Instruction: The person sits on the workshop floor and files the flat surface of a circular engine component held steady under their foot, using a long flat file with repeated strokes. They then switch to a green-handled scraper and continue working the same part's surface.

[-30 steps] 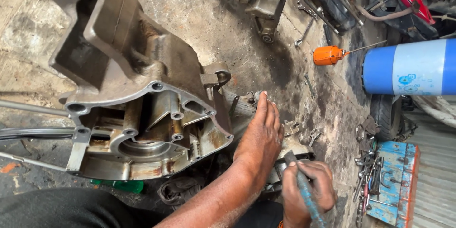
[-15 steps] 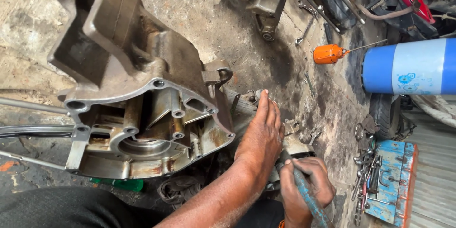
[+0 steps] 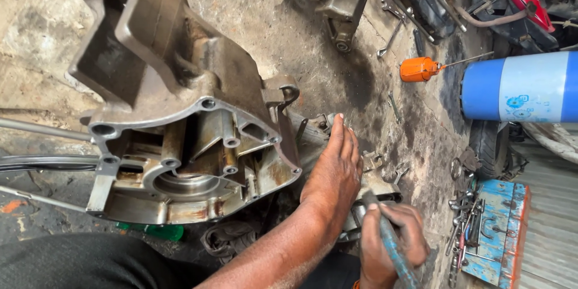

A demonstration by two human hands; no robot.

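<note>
Engine part (image 3: 376,189), small and metal, lies on the concrete floor (image 3: 289,30) just right of the large crankcase (image 3: 180,138), pinned under my left hand (image 3: 334,174).

My left hand lies flat and fully open across the part, fingers extended, gripping nothing. My right hand (image 3: 391,247) forms a closed grip around a blue-handled tool (image 3: 388,241), its tip touching the part. Beyond the crankcase lie an orange oil can (image 3: 419,69) and a blue-and-white cylinder (image 3: 521,87), well apart from it.
</note>
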